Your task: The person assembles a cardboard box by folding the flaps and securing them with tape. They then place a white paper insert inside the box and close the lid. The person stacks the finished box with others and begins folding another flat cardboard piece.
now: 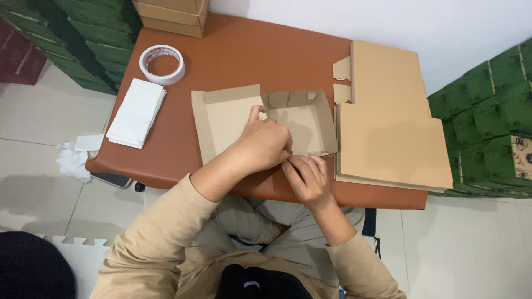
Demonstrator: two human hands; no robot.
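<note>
Cardboard box (299,119) half-folded on brown table (249,52), left hand (265,145) and right hand (306,176) pinching its near wall.

Lighting: bright, even, diffuse, from overhead. My hands cast soft shadows into the box (302,122). No glare. Sharp centre; slight wide-angle bend at edges.

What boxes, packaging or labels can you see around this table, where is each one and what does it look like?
Half-folded cardboard box: table centre, brown, open, both the left hand and right hand on its near wall.
Flat box blanks: stacked right, brown.
Closed cartons: far edge, brown.
Tape roll: far left, white ring.
White sheet stack: left edge.
Green packages: stacked at both sides.
</note>
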